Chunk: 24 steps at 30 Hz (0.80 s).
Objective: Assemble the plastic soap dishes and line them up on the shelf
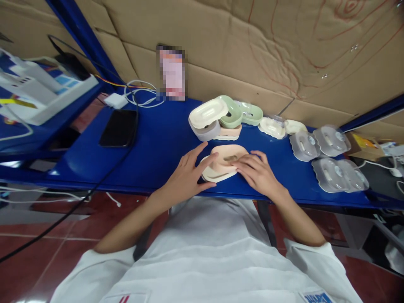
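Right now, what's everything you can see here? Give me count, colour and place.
Peach dish: one, peach, centre.
Cream tray: one, cream, apparently beneath it.
Stacked dishes: at least four, cream, green, lilac, peach, just beyond.
Green dish: one, green, right of the stack.
Cream pieces: two, cream, farther right.
Clear-covered boxes: four, greyish, right end.
Blurred panel: one, pinkish, rear left.
Adapter: one, white, left.
Flat slab: one, black, left.
Equipment: count unclear, mostly white, far left.
Carton: one, brown, far right.
Table: one, blue, under the dishes.
Cardboard: count unclear, brown, behind.
Floor tiles: several, red, below.
Shirt: one, white, bottom.
Left hand: one, bare, peach dish's left.
Right hand: one, bare, peach dish's right.
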{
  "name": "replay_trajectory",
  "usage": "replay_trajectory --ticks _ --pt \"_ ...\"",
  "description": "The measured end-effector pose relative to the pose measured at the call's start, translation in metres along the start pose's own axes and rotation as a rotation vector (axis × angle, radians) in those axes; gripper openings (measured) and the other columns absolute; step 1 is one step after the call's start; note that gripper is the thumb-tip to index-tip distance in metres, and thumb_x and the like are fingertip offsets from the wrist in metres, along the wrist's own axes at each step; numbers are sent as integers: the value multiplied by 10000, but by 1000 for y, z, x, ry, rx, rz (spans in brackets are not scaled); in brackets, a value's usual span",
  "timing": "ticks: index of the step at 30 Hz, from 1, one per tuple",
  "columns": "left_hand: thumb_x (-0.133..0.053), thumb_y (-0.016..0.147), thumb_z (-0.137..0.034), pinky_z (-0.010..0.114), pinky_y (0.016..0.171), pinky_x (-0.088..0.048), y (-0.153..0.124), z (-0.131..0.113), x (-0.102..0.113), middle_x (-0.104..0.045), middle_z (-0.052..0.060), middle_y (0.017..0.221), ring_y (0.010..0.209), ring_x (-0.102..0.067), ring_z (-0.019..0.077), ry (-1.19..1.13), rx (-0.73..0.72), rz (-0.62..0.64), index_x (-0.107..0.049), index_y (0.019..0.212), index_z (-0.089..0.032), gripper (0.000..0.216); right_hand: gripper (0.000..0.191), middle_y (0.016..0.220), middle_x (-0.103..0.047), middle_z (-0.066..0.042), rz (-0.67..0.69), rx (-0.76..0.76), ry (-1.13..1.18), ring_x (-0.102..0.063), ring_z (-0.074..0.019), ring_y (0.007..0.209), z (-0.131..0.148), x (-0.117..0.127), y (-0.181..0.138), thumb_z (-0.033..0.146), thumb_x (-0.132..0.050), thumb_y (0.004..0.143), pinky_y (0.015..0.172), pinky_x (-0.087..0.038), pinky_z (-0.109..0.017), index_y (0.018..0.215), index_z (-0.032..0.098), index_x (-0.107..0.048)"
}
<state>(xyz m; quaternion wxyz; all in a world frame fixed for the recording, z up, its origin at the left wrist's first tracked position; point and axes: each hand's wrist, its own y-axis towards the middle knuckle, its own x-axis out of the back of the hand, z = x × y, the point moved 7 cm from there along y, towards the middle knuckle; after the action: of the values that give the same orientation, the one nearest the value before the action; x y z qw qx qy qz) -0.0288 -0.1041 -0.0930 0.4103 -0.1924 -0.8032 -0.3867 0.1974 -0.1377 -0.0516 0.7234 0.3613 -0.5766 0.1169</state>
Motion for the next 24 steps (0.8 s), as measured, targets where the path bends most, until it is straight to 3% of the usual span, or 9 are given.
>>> replay_trajectory --ticks 2,5,8,12,15,18,21,24 --pt "-841 976 -469 624 1255 -460 0 -1 1 -347 207 1781 1590 -439 438 15 -21 -2 -477 1657 -277 795 401 1272 -812 -70 26 40 37 -717 -251 1269 10 -9 7 194 -535 1135 1208 -443 -519 1478 323 -699" --pt "-785 1026 -426 571 1232 -495 0 -4 1 -550 171 1652 1536 -520 387 45 -67 7 -648 1478 -253 503 374 1316 -795 -97 27 75 82 -703 -258 1325 15 -17 16 193 -538 1136 1193 -492 -503 1450 287 -718" --pt "-780 1032 -400 532 1180 -539 1 -6 3 -685 141 1495 1487 -567 364 84 -83 -6 -712 1370 -241 380 350 1345 -779 -123 -1 101 145 -703 -255 1340 20 -21 16 225 -569 1134 1175 -552 -468 1454 240 -712" --pt "-739 1059 -355 523 1117 -576 2 -9 2 -736 106 1403 1401 -618 348 105 -126 10 -749 1309 -260 267 361 1388 -772 -105 12 106 161 -691 -253 1375 26 -27 9 199 -536 1139 1211 -560 -490 1447 246 -717" --pt "-696 1080 -339 540 1139 -574 3 -9 1 -734 118 1398 1398 -612 352 84 -124 32 -753 1299 -232 250 381 1460 -747 -87 84 127 174 -659 -250 1428 17 -21 10 246 -500 1155 1272 -509 -518 1479 260 -700" --pt "-663 1093 -318 550 1197 -552 4 -9 0 -718 112 1431 1449 -588 346 43 -103 63 -741 1304 -229 242 424 1501 -726 -78 64 26 110 -639 -262 1448 -33 4 24 298 -420 1167 1287 -470 -537 1497 284 -685" --pt "-627 1103 -281 554 1249 -525 5 -10 0 -674 123 1513 1537 -535 340 17 -94 82 -716 1340 -215 262 503 1593 -648 -135 -42 -324 -124 -561 -336 1515 -120 30 35 294 -373 1139 1271 -436 -597 1582 251 -606" --pt "-618 1098 -249 555 1269 -517 5 -10 1 -648 136 1554 1572 -514 337 3 -87 78 -702 1370 -211 287 622 1677 -509 -273 -3 -686 -329 -439 -450 1583 -191 30 25 345 -455 1091 1271 -355 -690 1659 92 -479"
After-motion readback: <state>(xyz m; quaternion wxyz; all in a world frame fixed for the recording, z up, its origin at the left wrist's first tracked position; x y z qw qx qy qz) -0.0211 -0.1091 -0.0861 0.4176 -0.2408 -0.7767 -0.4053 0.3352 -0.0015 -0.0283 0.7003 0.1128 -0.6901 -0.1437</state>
